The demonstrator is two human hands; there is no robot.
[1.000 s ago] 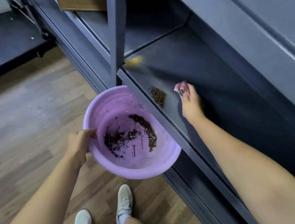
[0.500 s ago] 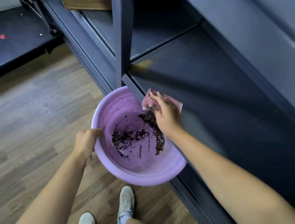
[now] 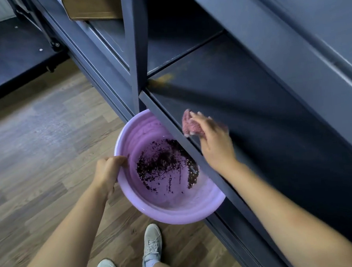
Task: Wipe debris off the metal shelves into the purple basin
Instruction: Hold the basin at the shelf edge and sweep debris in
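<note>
The purple basin (image 3: 141, 134) hangs tilted under the front edge of the dark metal shelf (image 3: 254, 115), with dark debris (image 3: 163, 166) spread over its bottom. My left hand (image 3: 108, 173) grips the basin's near-left rim. My right hand (image 3: 214, 142) holds a pink cloth (image 3: 189, 124) on the shelf just behind its front lip; the hand is blurred by motion. A yellowish smear (image 3: 162, 79) marks the shelf's far left corner.
A vertical shelf post (image 3: 136, 41) rises just behind the basin. A cardboard box (image 3: 89, 6) sits on the shelf bay beyond. Wood floor (image 3: 33, 145) lies to the left, with a dark low platform (image 3: 4, 59) at the far left. My shoes (image 3: 152, 248) stand below the basin.
The debris pile went off the shelf edge into the basin with the cloth. My right hand has since come back up onto the shelf, just behind the lip. The left hand kept its grip.
</note>
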